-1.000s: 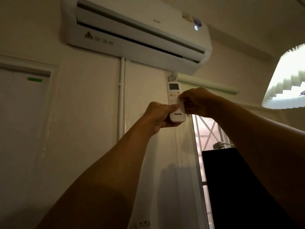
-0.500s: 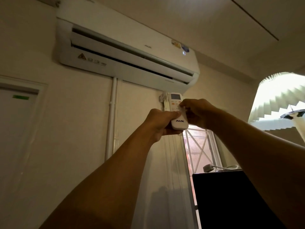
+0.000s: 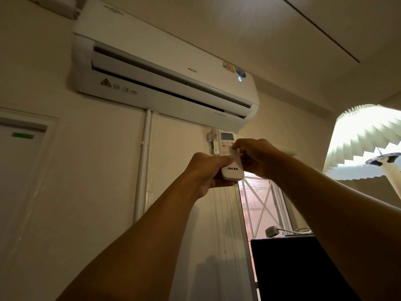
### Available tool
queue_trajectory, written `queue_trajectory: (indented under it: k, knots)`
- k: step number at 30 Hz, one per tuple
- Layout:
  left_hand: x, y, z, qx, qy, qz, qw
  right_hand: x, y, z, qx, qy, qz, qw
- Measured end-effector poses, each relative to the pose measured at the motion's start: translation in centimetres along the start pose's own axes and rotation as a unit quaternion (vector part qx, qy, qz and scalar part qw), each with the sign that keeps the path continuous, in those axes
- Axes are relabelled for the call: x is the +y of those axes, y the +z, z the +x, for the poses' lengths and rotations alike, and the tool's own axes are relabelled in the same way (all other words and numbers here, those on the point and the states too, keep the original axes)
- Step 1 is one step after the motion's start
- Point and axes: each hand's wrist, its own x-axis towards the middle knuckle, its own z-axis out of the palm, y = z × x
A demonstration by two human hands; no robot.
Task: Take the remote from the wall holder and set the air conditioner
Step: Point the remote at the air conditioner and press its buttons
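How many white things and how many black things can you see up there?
White: 4, the air conditioner, the remote, the pipe down the wall, and the pleated lampshade.
Black: 1, the dark box at the bottom right.
Total: 5

Both bare forearms reach upward. The left hand (image 3: 206,170) is curled closed around the white plastic remote (image 3: 231,161); the right hand (image 3: 256,156) pinches fingertips at its face.
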Motion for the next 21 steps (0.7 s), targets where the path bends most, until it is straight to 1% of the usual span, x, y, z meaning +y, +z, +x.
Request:
queue_trajectory:
  k: [13,21]
  knots:
    - [0.25,0.22,-0.07,-0.002,0.007,0.002,1.000,-0.45,-0.25,-0.17,0.003,-0.007,-0.013,1.000]
    - [0.53,0.58,-0.32,-0.011,0.006,-0.014,1.000,-0.92,-0.35,-0.53,0.005,0.001,-0.010,1.000]
